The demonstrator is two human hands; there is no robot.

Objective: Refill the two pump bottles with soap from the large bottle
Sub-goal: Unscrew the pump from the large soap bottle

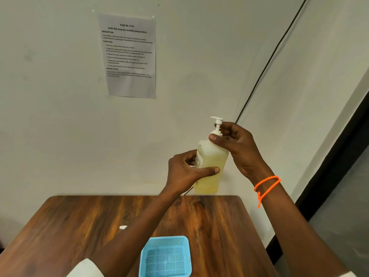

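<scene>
A clear pump bottle (211, 156), nearly full of pale yellow soap, is held up in the air above the far edge of the table. My left hand (185, 172) grips its body, thumb across the front. My right hand (235, 142) pinches the white pump collar (216, 132) at the bottle's neck, with the white pump head (217, 119) sticking up just left of the fingers. Neither the large bottle nor a second pump bottle is in view.
A brown wooden table (79, 226) fills the lower frame, with a light blue mesh basket (165, 256) near its front edge and a small white scrap (123, 227) to the left. A printed sheet (129, 56) hangs on the white wall; a black cable (269, 60) runs down it.
</scene>
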